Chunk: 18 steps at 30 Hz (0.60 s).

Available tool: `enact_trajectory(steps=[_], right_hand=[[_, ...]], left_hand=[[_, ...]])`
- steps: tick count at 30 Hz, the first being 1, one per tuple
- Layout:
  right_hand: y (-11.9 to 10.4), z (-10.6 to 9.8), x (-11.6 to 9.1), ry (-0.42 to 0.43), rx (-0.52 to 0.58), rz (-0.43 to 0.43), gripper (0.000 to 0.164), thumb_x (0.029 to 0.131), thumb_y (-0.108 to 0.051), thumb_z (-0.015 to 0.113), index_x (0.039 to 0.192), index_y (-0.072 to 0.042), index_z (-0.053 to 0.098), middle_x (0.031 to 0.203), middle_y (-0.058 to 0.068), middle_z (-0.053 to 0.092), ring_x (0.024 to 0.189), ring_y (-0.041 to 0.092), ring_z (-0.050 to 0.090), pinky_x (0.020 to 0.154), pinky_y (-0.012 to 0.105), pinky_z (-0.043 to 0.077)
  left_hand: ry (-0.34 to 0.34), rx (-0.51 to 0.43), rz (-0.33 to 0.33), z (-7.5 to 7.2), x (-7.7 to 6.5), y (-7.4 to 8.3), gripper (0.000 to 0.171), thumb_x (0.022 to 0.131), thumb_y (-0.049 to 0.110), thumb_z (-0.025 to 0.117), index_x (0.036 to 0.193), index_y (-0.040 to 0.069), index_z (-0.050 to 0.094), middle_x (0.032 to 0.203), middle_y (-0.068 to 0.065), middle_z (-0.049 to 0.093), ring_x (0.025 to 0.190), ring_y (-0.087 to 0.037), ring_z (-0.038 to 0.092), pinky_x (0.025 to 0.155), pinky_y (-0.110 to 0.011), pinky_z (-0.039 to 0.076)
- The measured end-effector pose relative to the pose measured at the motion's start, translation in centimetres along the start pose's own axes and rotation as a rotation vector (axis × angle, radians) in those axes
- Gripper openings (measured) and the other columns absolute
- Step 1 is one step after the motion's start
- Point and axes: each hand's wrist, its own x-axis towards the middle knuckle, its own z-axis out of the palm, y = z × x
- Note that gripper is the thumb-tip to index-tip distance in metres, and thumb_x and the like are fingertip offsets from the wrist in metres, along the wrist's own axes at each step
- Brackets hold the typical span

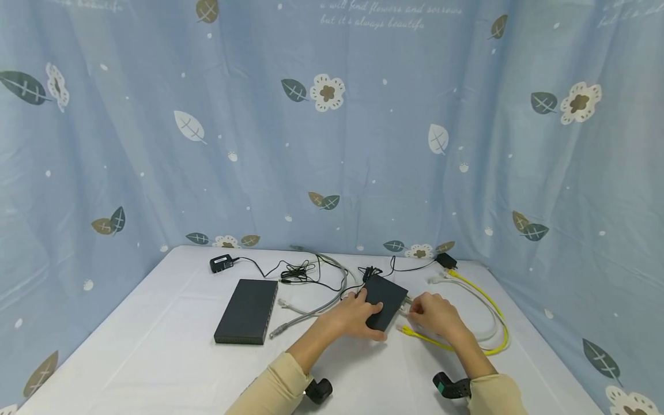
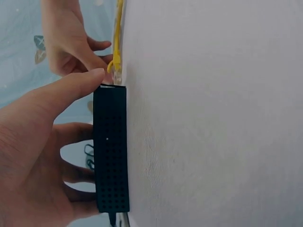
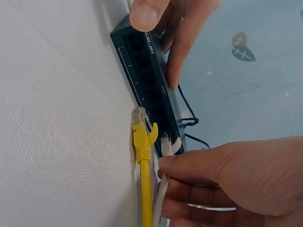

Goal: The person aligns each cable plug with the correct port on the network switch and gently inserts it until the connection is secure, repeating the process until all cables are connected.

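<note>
A small black network switch (image 1: pixel 386 295) lies on the white table in the head view, its row of ports facing right. My left hand (image 1: pixel 355 316) grips it, thumb at the near edge and fingers spread over its top. In the right wrist view, my right hand (image 3: pixel 236 182) pinches a white Ethernet cable (image 3: pixel 163 189) just behind its plug. That plug sits at a port at the row's lower end; how deep it goes is hard to see. Beside it, a yellow Ethernet cable (image 3: pixel 146 194) lies with its clear plug close to the switch's front edge.
A larger black switch box (image 1: pixel 246 311) lies to the left. Behind are a power adapter (image 1: pixel 222 263) with a coiled black cord (image 1: pixel 297 272) and a second adapter (image 1: pixel 446 261). A grey cable (image 1: pixel 279 330) curves between the boxes. A blue patterned curtain (image 1: pixel 332 155) hangs behind the table.
</note>
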Motion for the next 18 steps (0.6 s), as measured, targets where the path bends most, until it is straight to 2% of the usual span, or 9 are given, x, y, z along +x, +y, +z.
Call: enact_trajectory(steps=[7,12,18], right_hand=[[-0.4,-1.4,-0.8,-0.01,-0.008,-0.008,0.02,0.084,-0.021,0.076,0.068,-0.015,0.066,0.062,-0.003,0.058,0.057,0.014,0.05,0.053,0.029,0.037],[-0.6,-2.0,-1.0,-0.075,0.043,-0.014,0.014,0.084,-0.02,0.076,0.073,-0.014,0.071,0.066,-0.002,0.063,0.059,0.013,0.052,0.055,0.028,0.04],[-0.5,-1.8,-0.9,-0.133,0.074,-0.021,0.01,0.085,-0.016,0.076,0.075,-0.014,0.073,0.066,0.001,0.066,0.058,0.013,0.055,0.055,0.027,0.043]], left_hand=[[-0.006,-0.033,-0.017,0.2,0.2,-0.3,0.079,0.079,0.071,0.064,0.147,0.036,0.044,0.16,-0.021,0.026,0.141,-0.047,0.036,0.108,-0.057,0.041],[-0.003,-0.024,-0.017,0.2,0.2,-0.3,0.078,0.08,0.07,0.064,0.147,0.037,0.044,0.16,-0.021,0.026,0.141,-0.047,0.036,0.107,-0.056,0.042],[-0.007,-0.022,-0.017,0.1,0.1,-0.2,0.078,0.08,0.07,0.064,0.148,0.036,0.043,0.16,-0.02,0.026,0.141,-0.046,0.037,0.107,-0.056,0.043]])
